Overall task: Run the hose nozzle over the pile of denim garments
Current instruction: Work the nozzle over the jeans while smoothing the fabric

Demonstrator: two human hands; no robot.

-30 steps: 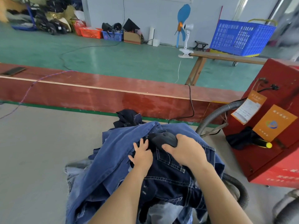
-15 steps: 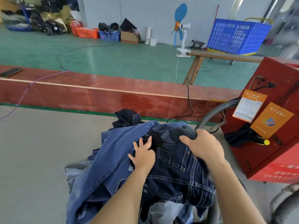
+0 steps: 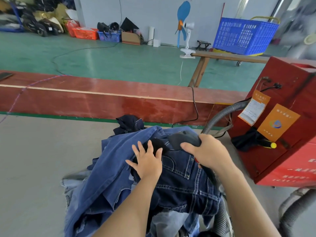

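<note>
Pile [image 3: 109,177]: denim garments heaped on a grey table [image 3: 30,168], lighter blue pieces to the left and beneath, dark jeans [image 3: 184,182] with pale stitching on top at centre-right.

Left hand [image 3: 147,163]: flat on the pile, fingers spread and straight, pressing the cloth where the blue layer meets the dark jeans; grasps nothing.

Nozzle [image 3: 185,139]: dark, rounded head lying on the far top of the pile, just beyond the left hand's fingertips, mouth down against the denim (contact itself hidden under the head).

Right hand [image 3: 206,154]: wrapped over the rear of the nozzle, fingers curled round it, firm hold.

Hose [image 3: 220,115]: grey, ribbed, arcing from behind the right hand to the red machine [image 3: 280,134] at right; a further ribbed length shows at the pile's near right edge.

Step in hand, as judged: sweep across the top garment, left hand pinning the fabric flat.

Next move calls for: a steady draw of the nozzle along the untouched jeans, cloth held taut so it does not bunch or get sucked up, slack in the hose kept clear of the pile.
</note>
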